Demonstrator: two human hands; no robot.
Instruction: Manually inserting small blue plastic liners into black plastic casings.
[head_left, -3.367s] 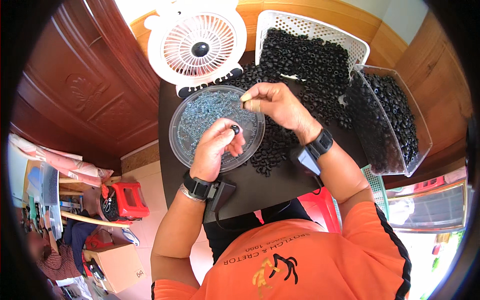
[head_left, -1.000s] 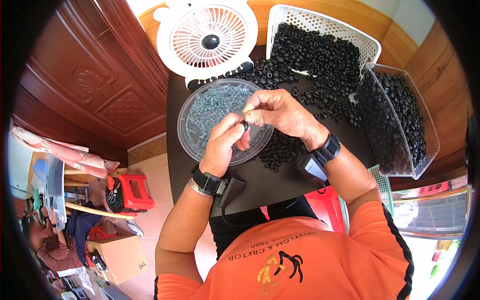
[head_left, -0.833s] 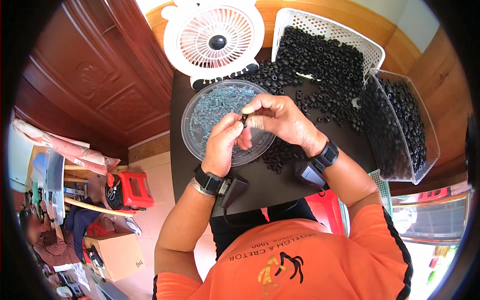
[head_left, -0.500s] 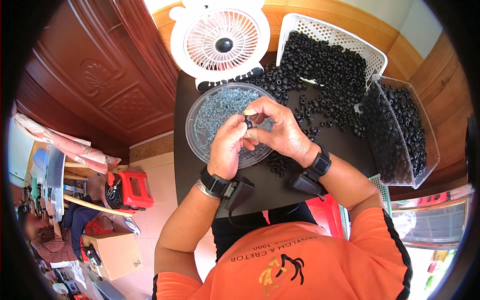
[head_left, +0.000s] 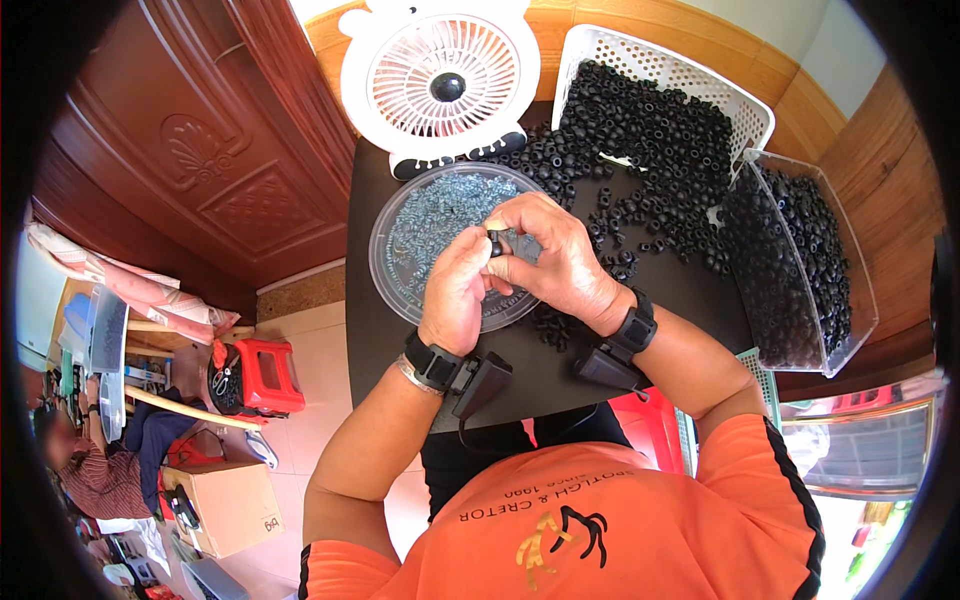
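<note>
Over the round clear tub of small bluish see-through pieces, both my hands meet. Between their fingertips is a small black rounded piece, like a hollow cap or knob. My left hand is closed, with its thumb against the piece from the left. My right hand pinches the piece from the right, its index finger arched over and its thumb below. Whether a bluish piece is also between the fingers is too small to tell. My fingers partly cover the tub's right side.
Many similar black pieces lie heaped on the dark table, spilling from a tipped white basket. A clear bin of them stands at right. Behind the tub is a white fan. Another person sits far left.
My hands stay together over the tub around the black piece, with only a slight shift of the fingers. The view has moved a little. Far left, the other person's posture has changed.
</note>
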